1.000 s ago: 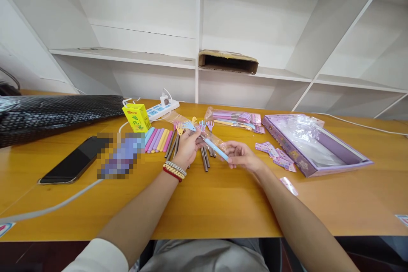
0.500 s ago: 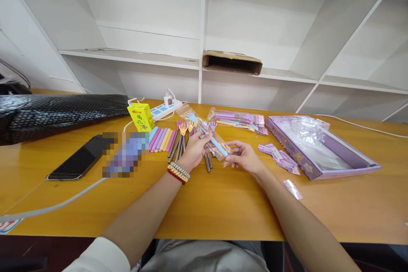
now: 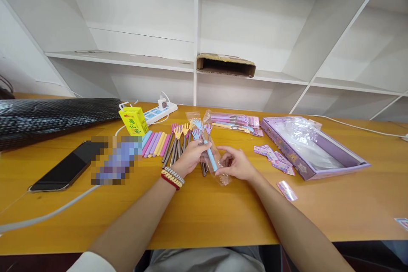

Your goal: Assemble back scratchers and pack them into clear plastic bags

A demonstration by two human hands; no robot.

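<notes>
A blue back scratcher lies inside a clear plastic bag, its hand-shaped head pointing away from me. My left hand is closed around it through the bag, thumb on top near the upper handle. At the near end, my right hand has its thumb and fingers curled at the bag and handle tip. Just beyond and left of my left hand lie several back scratchers with yellow, pink, purple and blue heads and bare metal rods. Further left is a row of coloured handle sleeves.
Packed back scratchers lie behind. To the right are small printed cards and a purple display box. On the left stand a yellow drink carton, a power strip and a black phone, with a white cable.
The bagged back scratcher has turned to point more straight away from me, and its near end came closer. My right hand shifted slightly down with the bag's end. The whole view moved a little.
</notes>
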